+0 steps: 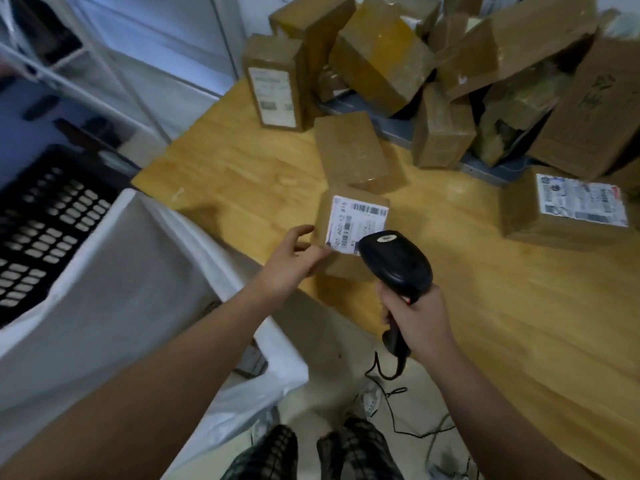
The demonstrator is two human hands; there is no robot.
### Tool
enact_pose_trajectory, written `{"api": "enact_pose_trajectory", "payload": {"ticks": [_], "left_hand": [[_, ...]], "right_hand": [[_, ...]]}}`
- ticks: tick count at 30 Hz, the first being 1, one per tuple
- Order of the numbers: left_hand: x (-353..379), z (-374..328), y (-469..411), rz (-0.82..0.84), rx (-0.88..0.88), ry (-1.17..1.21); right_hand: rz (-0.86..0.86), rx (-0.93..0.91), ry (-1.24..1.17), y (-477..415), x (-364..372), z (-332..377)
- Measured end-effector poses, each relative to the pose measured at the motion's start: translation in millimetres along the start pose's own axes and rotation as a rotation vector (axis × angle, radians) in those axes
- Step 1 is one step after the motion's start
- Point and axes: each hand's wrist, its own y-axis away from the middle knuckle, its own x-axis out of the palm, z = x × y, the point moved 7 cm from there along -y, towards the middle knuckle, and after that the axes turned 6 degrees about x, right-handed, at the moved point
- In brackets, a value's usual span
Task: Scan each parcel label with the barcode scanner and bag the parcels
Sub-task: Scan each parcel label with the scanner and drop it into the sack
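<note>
Right hand [417, 320] is wrapped tight around the grip of the black barcode scanner [394, 261], whose head is pointing at the small brown parcel [349, 230] sitting near the edge of the wooden table [485, 306]. Scanner's nose is just beside that parcel's white label [358, 221], overlapping its lower corner from where I stand. Left hand [294, 265] is on the parcel's left side, fingers loosely curled with the thumb up against the box, steadying it. Beyond that parcel, another plain box [356, 152] touches its far end. Further back, a heap of boxes [433, 64] is piled up. To the parcel's right, well apart, lies a labelled box [561, 209]. To its left, off the table, a white bag [114, 289] gapes open beside a black crate [45, 230].
</note>
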Motion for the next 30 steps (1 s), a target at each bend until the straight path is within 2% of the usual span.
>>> {"api": "enact_pose_trajectory", "payload": {"ticks": [3, 7, 13, 15, 19, 24, 30], "left_hand": [[-61, 32, 41, -0.057, 0.031, -0.031], [-147, 86, 86, -0.141, 0.098, -0.155], [-248, 213, 102, -0.201, -0.090, -0.701], [-253, 246, 93, -0.130, -0.143, -0.903], [-244, 326, 61, 0.186, -0.258, -1.222], [-228, 422, 38, 0.397, -0.351, -1.313], [-224, 500, 27, 0.507, -0.448, -1.364]], "right_hand": [[0.118, 0.020, 0.023, 23, 52, -16], [0.193, 0.068, 0.048, 53, 125, -46], [0.255, 0.162, 0.167, 81, 224, -100], [0.253, 0.174, 0.251, 81, 249, -120], [0.263, 0.177, 0.419, 67, 295, -153], [0.336, 0.125, 0.624, 43, 334, -199], [0.368, 0.090, 0.854, 31, 352, -246]]}}
